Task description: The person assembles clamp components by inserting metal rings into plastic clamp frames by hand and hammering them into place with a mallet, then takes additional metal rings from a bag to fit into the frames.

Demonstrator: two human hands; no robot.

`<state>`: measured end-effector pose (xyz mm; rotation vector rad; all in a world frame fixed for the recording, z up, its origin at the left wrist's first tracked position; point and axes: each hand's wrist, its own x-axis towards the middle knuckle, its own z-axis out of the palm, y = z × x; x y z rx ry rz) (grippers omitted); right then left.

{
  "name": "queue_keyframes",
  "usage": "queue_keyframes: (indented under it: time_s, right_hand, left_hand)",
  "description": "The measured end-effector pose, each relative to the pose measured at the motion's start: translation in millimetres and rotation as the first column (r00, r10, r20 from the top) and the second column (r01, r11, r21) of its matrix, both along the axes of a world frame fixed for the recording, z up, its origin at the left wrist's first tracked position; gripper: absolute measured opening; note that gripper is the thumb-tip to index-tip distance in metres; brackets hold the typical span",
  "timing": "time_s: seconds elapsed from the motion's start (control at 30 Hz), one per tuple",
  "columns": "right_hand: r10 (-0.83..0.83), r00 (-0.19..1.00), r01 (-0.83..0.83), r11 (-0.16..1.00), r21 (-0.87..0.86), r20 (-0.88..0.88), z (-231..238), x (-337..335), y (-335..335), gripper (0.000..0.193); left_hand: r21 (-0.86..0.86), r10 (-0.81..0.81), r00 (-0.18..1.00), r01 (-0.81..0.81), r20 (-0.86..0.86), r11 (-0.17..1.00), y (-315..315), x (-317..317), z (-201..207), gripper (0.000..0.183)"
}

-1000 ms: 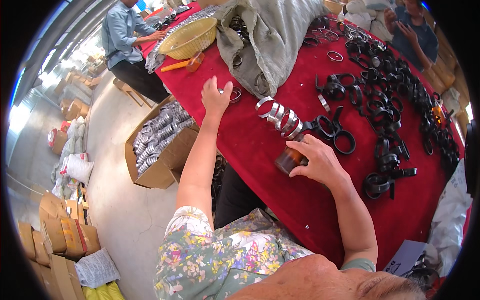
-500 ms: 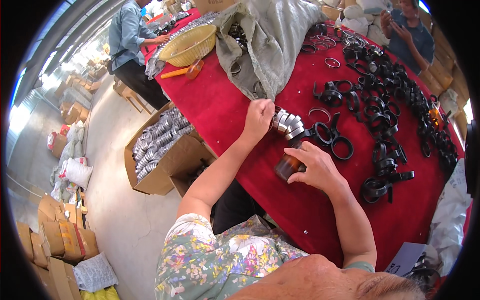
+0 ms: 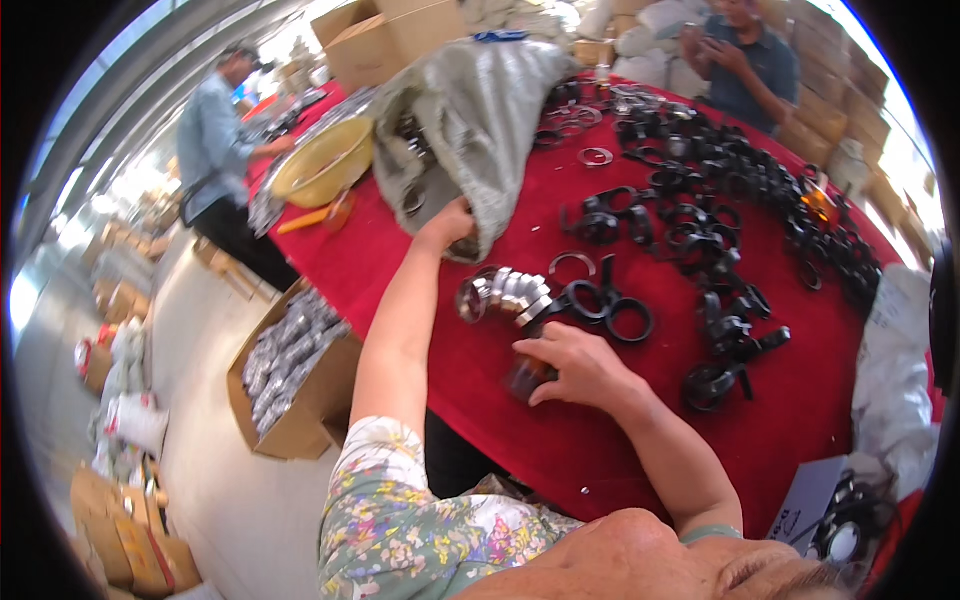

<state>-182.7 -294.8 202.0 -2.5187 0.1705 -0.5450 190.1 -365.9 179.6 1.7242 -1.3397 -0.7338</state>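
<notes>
My left hand [image 3: 458, 224] reaches into the mouth of a grey-green woven sack [image 3: 490, 120]; its fingers are mostly hidden by the cloth, and metal rings show in the opening. My right hand [image 3: 580, 368] is closed round a dark amber, see-through cylinder [image 3: 528, 378] lying on the red cloth. Just beyond that hand, a row of shiny metal bands [image 3: 518, 296] lies side by side, with looser rings [image 3: 476, 296] at its left end. Black ring clamps [image 3: 630, 318] rest to the right of the bands, and a single thin metal ring [image 3: 572, 266] lies behind them.
Many black clamps [image 3: 690, 215] cover the table's right side. A yellow basket [image 3: 325, 165] and an orange-handled mallet [image 3: 318, 217] stand at the far left. A carton of metal bands [image 3: 290, 370] is on the floor. Two people work across the table.
My left hand has moved from the metal bands into the sack's mouth. My right hand stays on the amber cylinder. The whole view has shifted.
</notes>
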Motion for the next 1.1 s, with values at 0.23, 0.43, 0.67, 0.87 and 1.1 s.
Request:
queue_keyframes:
  time_s: [0.23,0.43,0.67,0.87,1.1]
  right_hand:
    - [0.110,0.994,-0.110,0.994,0.014,0.014,26,21,25,0.067]
    - [0.019,0.999,-0.016,0.998,0.054,-0.049,7,2,1,0.067]
    - [0.065,0.998,-0.065,0.998,0.023,-0.008,14,13,12,0.068]
    - [0.031,0.999,-0.029,0.999,0.034,-0.041,6,5,5,0.067]
    - [0.084,0.996,-0.084,0.996,0.027,-0.005,18,11,16,0.069]
  left_hand:
    - [-0.004,0.040,0.480,-0.077,0.876,0.997,9,123,-37,0.053]
    - [-0.173,0.026,0.465,-0.379,-0.885,0.909,-29,37,-55,0.047]
    - [-0.435,0.325,0.945,-0.284,0.022,0.855,0,37,-28,0.034]
    - [-0.137,0.266,0.755,-0.230,0.599,0.963,-30,4,-17,0.029]
    - [0.016,-0.021,0.312,0.020,0.950,1.000,-31,134,-64,0.052]
